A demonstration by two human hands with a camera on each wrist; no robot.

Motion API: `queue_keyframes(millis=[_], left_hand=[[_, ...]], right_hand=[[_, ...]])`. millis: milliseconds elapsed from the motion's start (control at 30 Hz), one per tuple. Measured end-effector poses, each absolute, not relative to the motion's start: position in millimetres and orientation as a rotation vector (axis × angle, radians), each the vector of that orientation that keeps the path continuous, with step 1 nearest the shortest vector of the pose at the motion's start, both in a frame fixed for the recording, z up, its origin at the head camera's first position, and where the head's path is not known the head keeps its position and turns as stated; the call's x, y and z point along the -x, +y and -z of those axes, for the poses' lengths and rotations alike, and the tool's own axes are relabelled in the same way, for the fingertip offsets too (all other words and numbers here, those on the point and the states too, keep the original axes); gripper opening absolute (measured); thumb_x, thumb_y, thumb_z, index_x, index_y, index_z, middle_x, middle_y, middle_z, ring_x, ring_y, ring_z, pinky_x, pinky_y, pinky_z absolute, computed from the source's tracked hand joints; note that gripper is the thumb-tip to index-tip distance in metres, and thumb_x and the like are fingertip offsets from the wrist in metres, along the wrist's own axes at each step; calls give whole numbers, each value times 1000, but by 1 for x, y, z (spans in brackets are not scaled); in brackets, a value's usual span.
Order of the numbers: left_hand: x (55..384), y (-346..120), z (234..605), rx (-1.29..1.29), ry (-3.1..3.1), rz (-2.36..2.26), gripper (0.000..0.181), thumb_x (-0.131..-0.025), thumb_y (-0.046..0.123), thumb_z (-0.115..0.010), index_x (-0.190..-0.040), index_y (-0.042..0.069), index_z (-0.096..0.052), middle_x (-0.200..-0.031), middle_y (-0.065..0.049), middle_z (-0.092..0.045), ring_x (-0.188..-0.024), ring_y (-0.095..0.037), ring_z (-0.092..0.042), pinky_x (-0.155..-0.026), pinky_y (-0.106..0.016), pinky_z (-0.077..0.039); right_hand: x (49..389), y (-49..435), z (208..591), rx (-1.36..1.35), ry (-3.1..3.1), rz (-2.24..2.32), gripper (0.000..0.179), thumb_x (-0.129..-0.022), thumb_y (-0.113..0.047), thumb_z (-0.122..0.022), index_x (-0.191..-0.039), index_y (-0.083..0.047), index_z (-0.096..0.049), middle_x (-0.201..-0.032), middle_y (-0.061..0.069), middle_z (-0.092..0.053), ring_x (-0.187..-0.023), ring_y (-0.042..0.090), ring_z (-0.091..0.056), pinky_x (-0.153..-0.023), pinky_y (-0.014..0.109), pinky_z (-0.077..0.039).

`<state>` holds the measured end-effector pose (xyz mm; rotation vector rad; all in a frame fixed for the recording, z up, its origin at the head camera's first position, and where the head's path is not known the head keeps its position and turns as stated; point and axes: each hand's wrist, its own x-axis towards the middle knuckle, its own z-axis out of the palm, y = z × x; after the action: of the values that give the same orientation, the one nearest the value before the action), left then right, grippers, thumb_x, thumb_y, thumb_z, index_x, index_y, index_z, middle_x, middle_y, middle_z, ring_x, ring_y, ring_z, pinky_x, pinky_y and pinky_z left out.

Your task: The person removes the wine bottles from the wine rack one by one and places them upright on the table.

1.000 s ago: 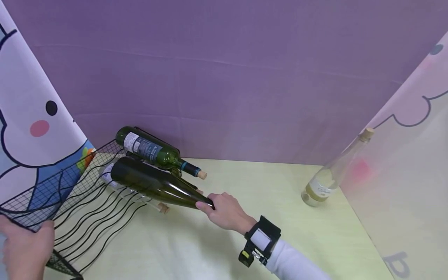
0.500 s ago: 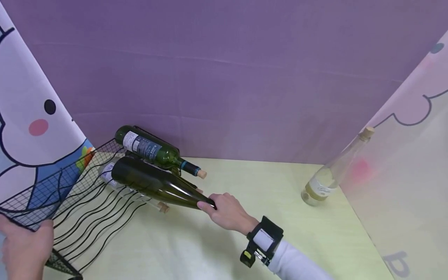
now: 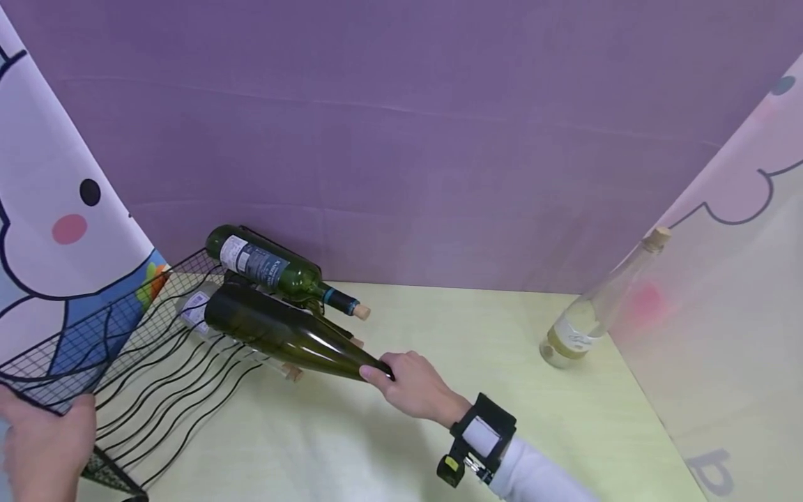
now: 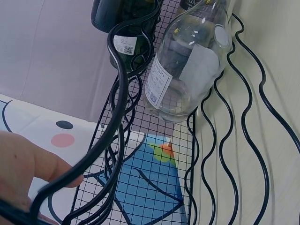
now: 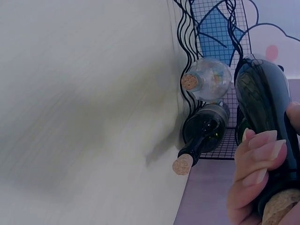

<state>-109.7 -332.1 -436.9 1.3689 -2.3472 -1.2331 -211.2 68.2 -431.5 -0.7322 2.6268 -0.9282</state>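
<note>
My right hand [image 3: 417, 387] grips a dark green wine bottle [image 3: 282, 331] by its neck. The bottle lies slanted over the wine rack, its base toward the upper left; whether it rests on the wires I cannot tell. In the right wrist view, fingers [image 5: 258, 161] curl round the neck above a cork [image 5: 281, 208]. My left hand [image 3: 50, 439] holds the near end of the black wire wine rack [image 3: 157, 411]. A labelled green bottle [image 3: 270, 268] lies on the upper tier at the back. Below are a clear bottle [image 4: 180, 70] and another dark bottle [image 5: 204, 131].
A clear corked bottle [image 3: 577, 331] with a pale label stands on the right side of the pale table [image 3: 477, 328]. A purple backdrop [image 3: 408, 174] rises behind. Printed cartoon panels [image 3: 56, 188] flank the table on both sides.
My right hand and the dark green bottle have shifted slightly right and toward me. The left hand and the rack stay nearly where they were.
</note>
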Motion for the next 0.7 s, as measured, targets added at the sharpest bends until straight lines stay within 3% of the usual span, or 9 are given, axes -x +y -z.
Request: queue_keyframes(millis=[700], left_hand=[[111, -333, 441, -1373, -2324, 1207, 85, -96, 27, -37, -154, 19, 24, -156, -40, -12, -141, -59, -20, -115, -65, -22]], right_hand=[[210, 66, 421, 739, 2618, 942, 48, -102, -49, -44, -92, -8, -68, -62, -5, -48, -52, 7, -42, -51, 21, -34]])
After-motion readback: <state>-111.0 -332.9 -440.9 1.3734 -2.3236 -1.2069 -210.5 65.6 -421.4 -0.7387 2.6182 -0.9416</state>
